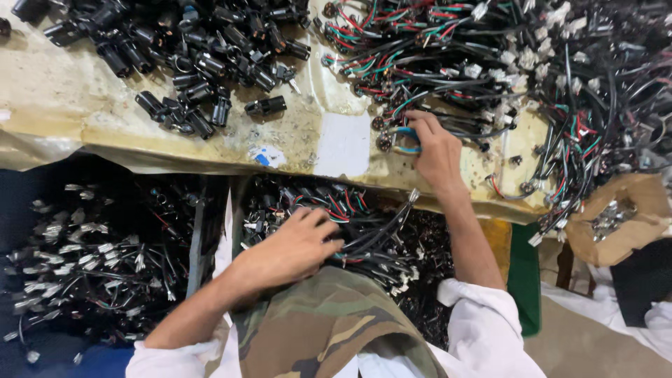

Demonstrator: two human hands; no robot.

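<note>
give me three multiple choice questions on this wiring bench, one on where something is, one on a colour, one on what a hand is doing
1. Where does the pile of black cylindrical parts lie?
A. top left of the worktable
B. in the cardboard box
C. on the person's lap

2. What colour is the pattern on the trousers?
A. plain red
B. camouflage green and brown
C. solid yellow

3. What is the right hand doing?
A. hanging empty in the air
B. resting on a wire harness on the worktable
C. gripping a hammer

Answers: 1 A, the black parts cover the table's upper left. 2 B, the lap shows camouflage cloth. 3 B, its fingers lie on the coloured wires, while the left hand rests on the wire bundle in the lap.
</note>
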